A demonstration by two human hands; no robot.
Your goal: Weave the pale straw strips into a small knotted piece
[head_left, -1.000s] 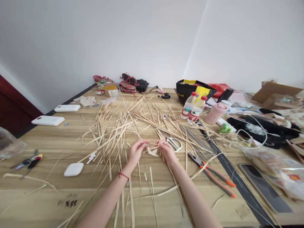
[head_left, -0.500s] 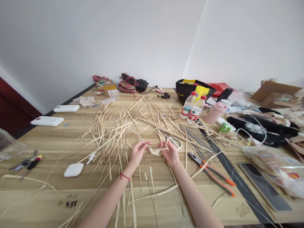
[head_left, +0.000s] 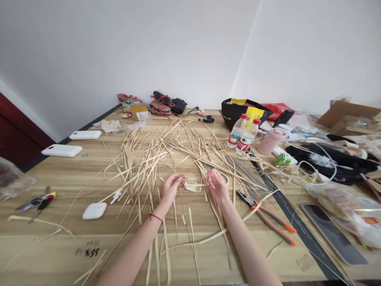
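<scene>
My left hand (head_left: 173, 190), a red cord on its wrist, is closed in a pinch on a thin metal rod (head_left: 170, 165) that slants up and away over the table. At the rod's near end hangs a small folded piece of pale straw strip (head_left: 193, 186). To its right my right hand (head_left: 218, 186) is raised with loosely curled fingers apart, near the strip's tip; nothing shows in it. Scissors (head_left: 225, 177) lie partly hidden behind this hand. Loose straw strips (head_left: 149, 159) spread over the wooden table around both hands.
Orange-handled pliers (head_left: 266, 218) lie right of my right arm. Two bottles (head_left: 243, 137), a pink cup (head_left: 271, 141) and a black bag (head_left: 235, 113) stand at the back right. A phone (head_left: 331, 234) lies at the right; a white case (head_left: 94, 211) and keys (head_left: 38, 203) are at the left.
My right hand has let go of the straw piece, lifted slightly and moved right. My left hand still pinches the rod, shifted a little left. The view has turned slightly.
</scene>
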